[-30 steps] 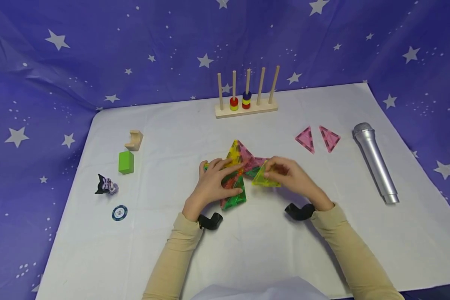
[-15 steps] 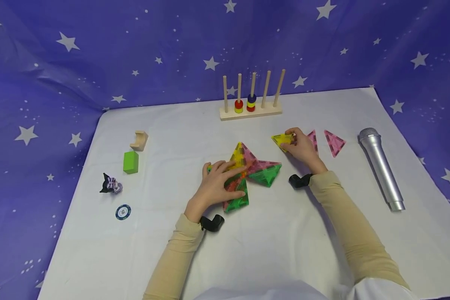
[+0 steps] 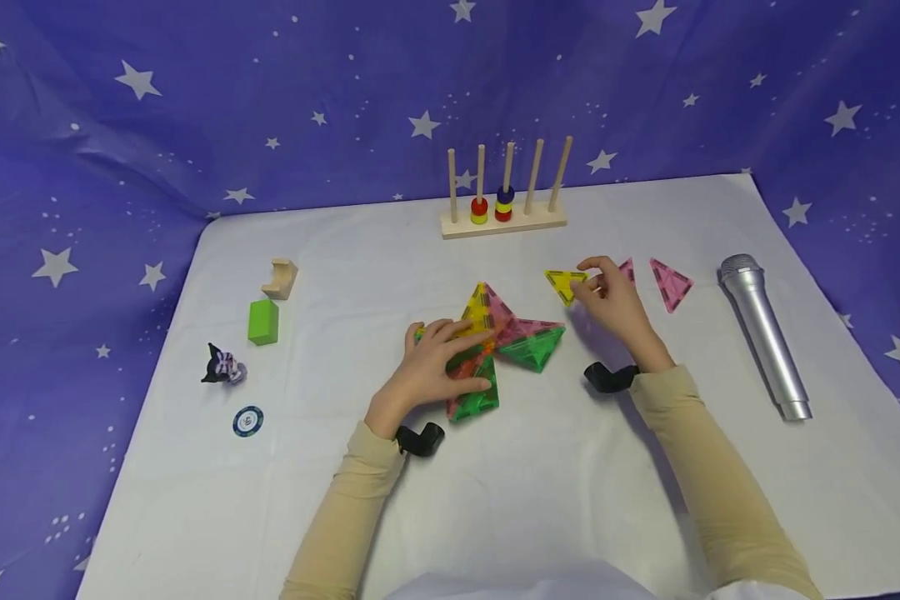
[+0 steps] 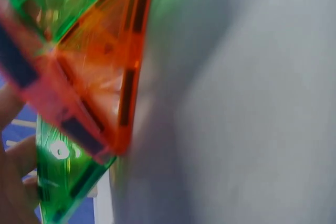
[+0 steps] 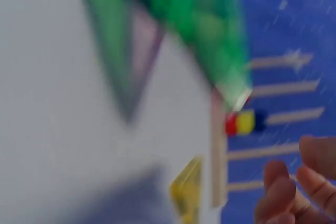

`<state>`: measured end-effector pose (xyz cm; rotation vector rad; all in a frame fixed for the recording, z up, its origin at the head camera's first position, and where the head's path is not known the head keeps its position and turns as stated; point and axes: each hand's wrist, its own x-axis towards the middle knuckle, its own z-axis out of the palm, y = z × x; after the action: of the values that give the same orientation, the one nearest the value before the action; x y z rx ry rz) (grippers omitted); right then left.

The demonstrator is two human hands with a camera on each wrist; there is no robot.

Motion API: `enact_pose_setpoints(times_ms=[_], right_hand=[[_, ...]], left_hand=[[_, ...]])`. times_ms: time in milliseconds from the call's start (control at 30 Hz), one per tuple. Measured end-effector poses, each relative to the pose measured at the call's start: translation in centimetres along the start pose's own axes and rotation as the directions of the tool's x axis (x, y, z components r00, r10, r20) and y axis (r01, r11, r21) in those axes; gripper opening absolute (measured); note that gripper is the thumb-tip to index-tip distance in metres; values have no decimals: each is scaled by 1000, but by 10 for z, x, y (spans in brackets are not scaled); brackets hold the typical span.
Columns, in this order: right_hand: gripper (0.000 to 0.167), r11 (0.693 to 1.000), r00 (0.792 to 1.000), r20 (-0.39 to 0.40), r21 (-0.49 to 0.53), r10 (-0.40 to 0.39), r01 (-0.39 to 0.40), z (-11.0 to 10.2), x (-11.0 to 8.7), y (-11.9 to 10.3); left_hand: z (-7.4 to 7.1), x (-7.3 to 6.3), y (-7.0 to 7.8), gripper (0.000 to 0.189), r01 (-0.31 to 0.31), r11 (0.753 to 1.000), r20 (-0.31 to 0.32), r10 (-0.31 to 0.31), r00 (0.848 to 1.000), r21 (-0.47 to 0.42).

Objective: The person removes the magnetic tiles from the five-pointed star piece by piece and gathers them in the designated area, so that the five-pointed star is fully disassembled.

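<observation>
In the head view, a star-shaped build of translucent magnetic tiles [image 3: 532, 343] lies mid-table, in yellow, pink, green and orange-red. My left hand [image 3: 427, 367] rests on its left side with fingers and thumb spread over it; the palm covers part of it. The left wrist view shows an orange tile [image 4: 107, 66] close up beside green ones. My right hand [image 3: 618, 308] hovers at a yellow triangle tile [image 3: 562, 284], fingers loosely bent and holding nothing. In the right wrist view a gap separates the fingertips [image 5: 278, 182] from the yellow tile. One pink triangle tile [image 3: 627, 272] is partly hidden behind this hand.
Another pink triangle tile [image 3: 671, 285] lies farther right, then a silver microphone [image 3: 767, 342]. A wooden peg stand [image 3: 521, 221] with rings stands at the back. At left are a wooden arch piece [image 3: 281, 279], a green block [image 3: 263, 322], a small figure [image 3: 223, 365] and a chip [image 3: 248, 421].
My right hand carried the yellow triangle from beside the build to the back right, let go of it on the table and drew back slightly. My left hand stays on the build.
</observation>
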<state>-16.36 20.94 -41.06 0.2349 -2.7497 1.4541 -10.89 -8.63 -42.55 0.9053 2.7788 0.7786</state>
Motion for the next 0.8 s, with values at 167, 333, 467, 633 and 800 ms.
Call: enact_pose_setpoints(times_ms=[167,333,467,633,800], right_hand=[[33,981,980,141,152,-143,122,8,-42,-47],[49,978,918,360,181,-166,106,39,-78,-67],[74,984,896,418,146,-150,97,70,-95,-63],[90,983,907,394,154,-151,97,95,-96,-41],[87,981,918,363,163,-162,109,104,-93,-38]], left_hand=[[-3,0,-3,64,-26,998,15,27,1000,-56],[-4,-2,-7,63,-7,998,8,7,1000,-58],[-5,-4,-8,63,-2,997,-15,1,1000,-79],[-5,-3,-9,65,-24,996,-26,22,999,-81],[-5,-3,-10,66,-17,997,-26,16,1000,-70]])
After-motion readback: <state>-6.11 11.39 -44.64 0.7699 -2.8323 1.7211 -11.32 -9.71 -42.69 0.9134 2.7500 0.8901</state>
